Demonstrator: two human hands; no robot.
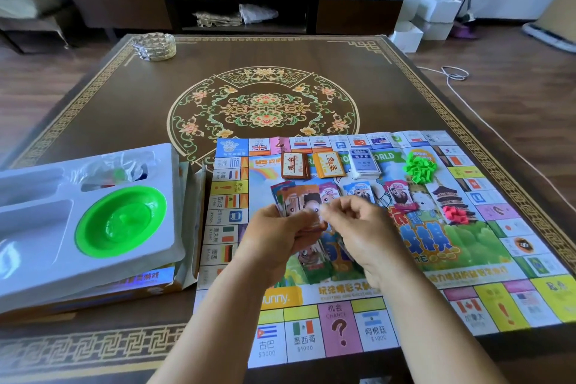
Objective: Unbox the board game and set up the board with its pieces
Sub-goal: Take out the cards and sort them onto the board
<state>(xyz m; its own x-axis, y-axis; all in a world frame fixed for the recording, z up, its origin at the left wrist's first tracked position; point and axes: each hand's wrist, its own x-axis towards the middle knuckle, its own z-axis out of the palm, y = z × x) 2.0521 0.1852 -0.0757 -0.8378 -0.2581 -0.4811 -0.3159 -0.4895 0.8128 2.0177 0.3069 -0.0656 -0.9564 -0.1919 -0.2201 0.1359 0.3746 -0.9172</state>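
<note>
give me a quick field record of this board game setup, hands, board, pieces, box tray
left hand: left hand holds a fanned stack of paper play money
right hand: right hand pinches a note from that stack
board: unfolded colourful paper game board flat on the patterned brown table
card decks: brown deck, orange deck, blue-white deck in a row on the board
pieces: pile of green plastic houses, pile of pink-red plastic pieces
box tray: white plastic insert tray left of the board, holding a green plastic bowl
</note>
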